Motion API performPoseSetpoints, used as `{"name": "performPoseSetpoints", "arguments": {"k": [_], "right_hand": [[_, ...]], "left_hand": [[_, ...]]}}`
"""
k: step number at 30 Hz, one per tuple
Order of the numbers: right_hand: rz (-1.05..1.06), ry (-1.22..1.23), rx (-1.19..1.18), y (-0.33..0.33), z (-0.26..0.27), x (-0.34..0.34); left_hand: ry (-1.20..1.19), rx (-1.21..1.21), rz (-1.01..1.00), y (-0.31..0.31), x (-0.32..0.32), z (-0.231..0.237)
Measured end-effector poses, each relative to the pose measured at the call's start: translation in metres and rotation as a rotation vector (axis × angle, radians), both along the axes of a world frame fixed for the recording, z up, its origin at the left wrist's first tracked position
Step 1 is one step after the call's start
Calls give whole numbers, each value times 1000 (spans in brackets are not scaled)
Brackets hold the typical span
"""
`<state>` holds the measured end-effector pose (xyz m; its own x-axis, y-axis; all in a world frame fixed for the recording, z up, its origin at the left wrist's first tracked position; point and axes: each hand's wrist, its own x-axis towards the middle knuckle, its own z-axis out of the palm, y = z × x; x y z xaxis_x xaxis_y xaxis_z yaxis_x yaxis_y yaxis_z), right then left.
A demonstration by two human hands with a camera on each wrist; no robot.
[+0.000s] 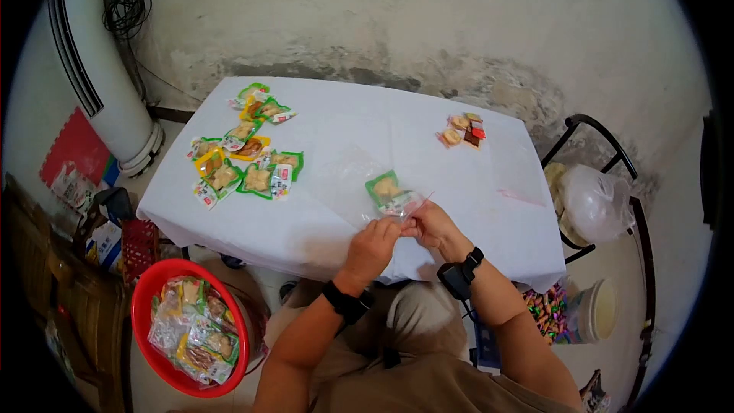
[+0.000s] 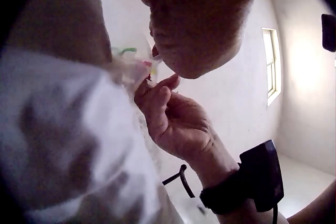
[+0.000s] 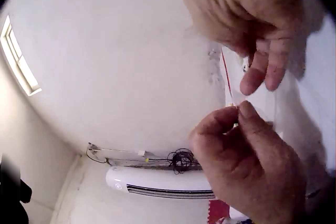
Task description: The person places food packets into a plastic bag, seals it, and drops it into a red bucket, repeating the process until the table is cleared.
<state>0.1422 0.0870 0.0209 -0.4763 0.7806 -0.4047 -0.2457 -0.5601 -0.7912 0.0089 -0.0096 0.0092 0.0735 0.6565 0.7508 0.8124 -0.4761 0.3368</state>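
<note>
In the head view a clear plastic bag (image 1: pixel 348 191) lies at the table's near edge, with a green-edged snack packet (image 1: pixel 384 187) inside or beneath it; I cannot tell which. My left hand (image 1: pixel 371 251) and right hand (image 1: pixel 434 226) meet at the bag's near edge. The right wrist view shows my left hand (image 3: pixel 249 166) pinching the edge between thumb and forefinger, near a thin red line. Above it, my right hand (image 3: pixel 254 11) has its thumb side hidden and some fingers extended. In the left wrist view my right hand (image 2: pixel 181 124) has bent fingers at the plastic.
Green and yellow packets (image 1: pixel 256 177) lie at the table's left, small snacks (image 1: pixel 463 131) at its back right. A flat clear bag (image 1: pixel 524 197) is near the right edge. A red tub (image 1: pixel 140 320) of packets stands lower left; a chair (image 1: pixel 600 126) and bucket (image 1: pixel 596 313) stand right.
</note>
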Motion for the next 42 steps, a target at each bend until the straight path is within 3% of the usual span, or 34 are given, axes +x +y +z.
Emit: {"name": "performPoseSetpoints", "arguments": {"k": [5,7,9,13,15,16,18,21,24,26,28,29,31,35,37,41,42], "right_hand": [[266,145,92,25,-44,20],[326,198,94,22,-36,15],[36,172,46,11,-12,4],[73,427,-27,1,-14,-10],[-22,634,-185,4,-23,-17],[-16,632,-191,2,-22,-21],[36,325,-157,-3,-18,-28],[87,239,-178,5,-36,-29],[223,41,-61,7,0,-32],[256,109,-78,26,-24,-36],[-107,116,-135,32,-30,-47],[-100,117,-135,31,-33,-48],[-8,429,45,19,-22,-51],[-18,516,-41,20,-34,-53],[-26,677,-83,25,-40,-60],[2,675,63,19,-30,-63],[67,528,90,15,-21,-58]], "left_hand": [[21,-44,-9,-3,2,1],[17,-16,0,-5,2,0],[13,-27,13,-6,2,-2],[-33,-21,-17,-4,0,-1],[-22,-50,-6,-7,0,2],[-12,-80,-3,-9,2,3],[-44,-43,-28,-6,1,2],[-62,-7,-37,-6,2,1],[-51,-34,-21,-11,-1,8],[-49,-48,-36,-11,-3,8],[-30,-88,-16,-10,-5,4],[-29,-87,-9,-9,-6,3],[-64,-52,-9,-8,-8,3],[-58,-41,8,-11,-8,5],[-55,-75,8,-12,-8,6],[-73,-77,20,-10,-10,4],[-79,-60,28,-10,-10,6]]}}
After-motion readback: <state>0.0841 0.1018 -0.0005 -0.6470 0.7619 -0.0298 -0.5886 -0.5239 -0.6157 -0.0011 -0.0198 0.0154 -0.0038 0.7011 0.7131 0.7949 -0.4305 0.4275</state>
